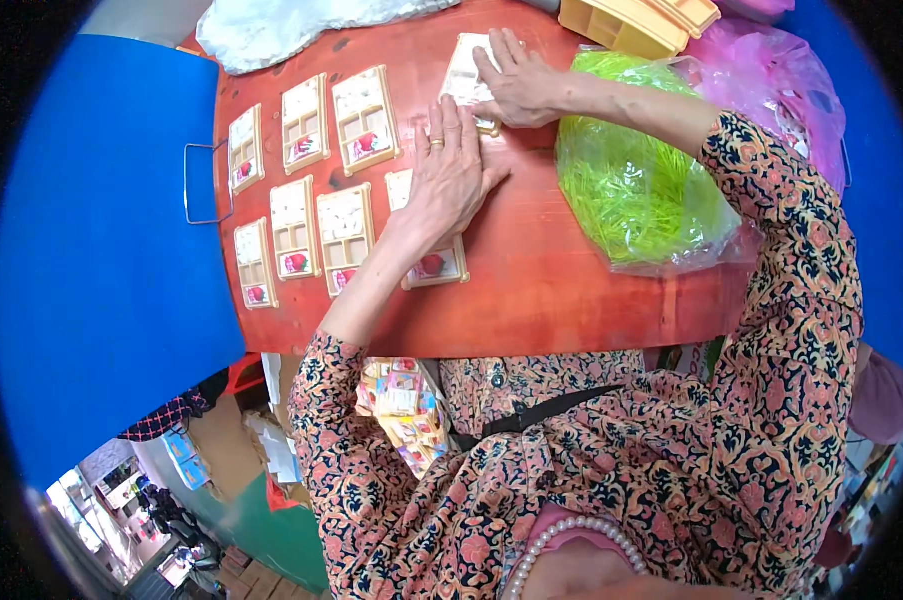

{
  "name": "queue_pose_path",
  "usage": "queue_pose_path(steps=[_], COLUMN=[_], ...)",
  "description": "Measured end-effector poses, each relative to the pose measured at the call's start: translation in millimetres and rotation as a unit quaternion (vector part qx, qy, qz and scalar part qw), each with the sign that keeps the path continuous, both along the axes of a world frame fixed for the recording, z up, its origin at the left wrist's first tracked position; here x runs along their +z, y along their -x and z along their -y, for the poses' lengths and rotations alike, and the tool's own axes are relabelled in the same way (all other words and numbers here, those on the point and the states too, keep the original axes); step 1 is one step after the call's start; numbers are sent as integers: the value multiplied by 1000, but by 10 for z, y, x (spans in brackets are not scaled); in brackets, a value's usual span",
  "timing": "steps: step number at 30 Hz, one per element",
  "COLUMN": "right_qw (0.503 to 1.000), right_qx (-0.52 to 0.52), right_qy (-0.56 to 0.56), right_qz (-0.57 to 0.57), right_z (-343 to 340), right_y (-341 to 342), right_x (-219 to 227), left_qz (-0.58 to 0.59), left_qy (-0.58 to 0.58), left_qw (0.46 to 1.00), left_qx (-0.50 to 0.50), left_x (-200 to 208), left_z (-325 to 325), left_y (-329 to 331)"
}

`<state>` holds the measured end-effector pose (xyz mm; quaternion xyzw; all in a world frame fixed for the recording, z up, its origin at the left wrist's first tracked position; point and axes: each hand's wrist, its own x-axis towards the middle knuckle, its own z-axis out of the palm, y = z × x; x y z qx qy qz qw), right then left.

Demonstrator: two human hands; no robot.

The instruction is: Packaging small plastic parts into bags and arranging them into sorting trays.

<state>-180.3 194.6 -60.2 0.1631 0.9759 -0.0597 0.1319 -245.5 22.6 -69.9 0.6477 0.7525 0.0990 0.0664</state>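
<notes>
Both of my hands reach to a cream compartment tray (463, 62) on the far part of the red table. My right hand (523, 82) lies over its right side, fingers stretched and apart. My left hand (449, 165) rests at its near left edge, fingers stretched out, a ring on one. The two hands hide much of this tray. Several similar trays stand in two rows to the left, among them a far tray (363, 105) and a near tray (293, 225). They have white contents and a red-printed piece in a compartment. My left hand and forearm partly cover two near trays.
On the right of the red table (541, 310) lies a clear bag of bright green shreds (636, 180). Behind it are stacked yellow compartment trays (631, 25) and a pink plastic bag (771, 75). A white plastic bag (291, 30) lies at the far left. Blue panels (111, 230) flank the table.
</notes>
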Motion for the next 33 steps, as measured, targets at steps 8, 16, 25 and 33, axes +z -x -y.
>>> queue_pose_path(steps=[8, 16, 25, 33], right_qw=[998, 926, 997, 996], right_qx=[55, 240, 44, 87], right_qy=[-6, -171, 67, -1], right_qz=[-23, -235, 4, -32], right_z=[82, -61, -6, -152], right_y=[-37, -16, 282, 367], right_x=[-79, -416, 145, -110], left_qz=[4, 19, 49, 104], left_qy=[5, -4, -41, -36], left_qw=[1000, 1000, 998, 992], left_qx=[-11, 1, 8, 56], left_x=[53, 83, 18, 199], left_z=[140, 186, 181, 200], left_y=[-67, -6, 15, 259])
